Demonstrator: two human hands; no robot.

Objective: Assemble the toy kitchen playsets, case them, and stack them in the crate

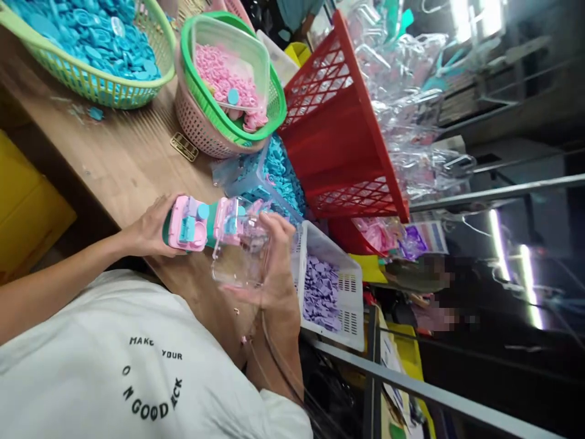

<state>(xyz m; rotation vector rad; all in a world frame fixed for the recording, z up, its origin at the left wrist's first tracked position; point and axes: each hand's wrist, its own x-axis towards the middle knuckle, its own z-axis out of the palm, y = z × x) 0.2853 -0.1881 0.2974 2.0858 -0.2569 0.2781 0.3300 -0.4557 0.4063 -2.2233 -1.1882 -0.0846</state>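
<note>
My left hand [148, 228] is closed around the end of a pink and green plastic toy [197, 235] with small blue and lilac parts set in it. Between thumb and fingers, my right hand [281, 262] grips a clear plastic cover [237, 265], whose near edge overlaps a second pink part of the toy. Whether cover and toy touch there I cannot tell. Beyond my hands is a clear bin of blue pieces [281, 174]. Beside my right hand stands a white crate [351, 305] holding lilac pieces.
A light green basket [105, 88] of blue pieces stands at upper left. Right of it, a green basket [278, 116] holds a clear tub [260, 52] with pink pieces. A red crate [333, 146] with clear plastic parts leans alongside. Small scraps lie on the wooden table [114, 164].
</note>
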